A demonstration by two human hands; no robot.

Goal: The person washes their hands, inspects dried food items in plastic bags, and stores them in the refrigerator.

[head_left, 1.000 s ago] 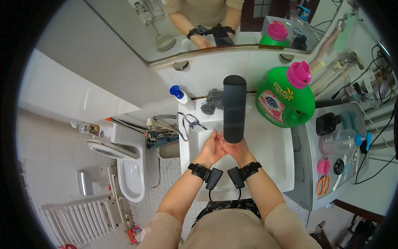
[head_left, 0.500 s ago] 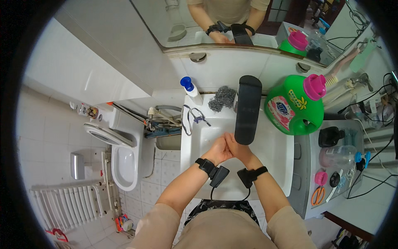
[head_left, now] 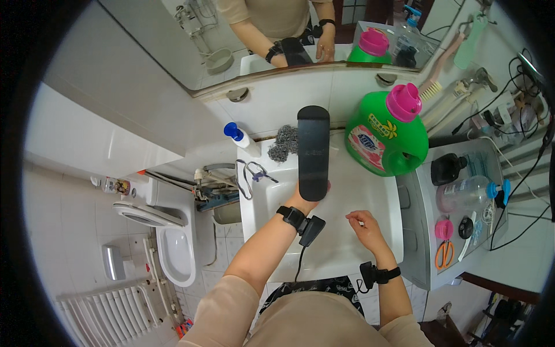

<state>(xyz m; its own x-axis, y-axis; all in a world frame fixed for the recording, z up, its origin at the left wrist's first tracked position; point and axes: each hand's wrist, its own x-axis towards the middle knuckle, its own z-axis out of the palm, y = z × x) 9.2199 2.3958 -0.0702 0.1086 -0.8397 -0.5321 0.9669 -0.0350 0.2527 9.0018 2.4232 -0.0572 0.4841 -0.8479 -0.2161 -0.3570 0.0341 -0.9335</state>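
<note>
A tall black faucet (head_left: 313,153) with a long flat spout stands over the white washbasin (head_left: 381,248). Under the tip of that spout is my left hand (head_left: 302,202); the faucet hides most of its fingers, so I cannot tell how they are held. My right hand (head_left: 368,230) hovers over the right side of the basin, apart from the left, its fingers loosely bent with nothing in them. Each wrist wears a black strap with a small black box. Behind the faucet's left side lies a grey scouring pad (head_left: 283,143).
A white bottle with a blue cap (head_left: 243,140) and a looped cord (head_left: 252,173) sit on the basin's left rim. At the back right stands a big green detergent jug (head_left: 387,136). Right of the basin, a grey cabinet holds orange-handled scissors (head_left: 444,254) and a clear pump bottle (head_left: 462,195).
My hands were together under the spout; the right has drawn away toward the right and nearer to me. The left has stayed under the faucet. The whole view has shifted a little.
</note>
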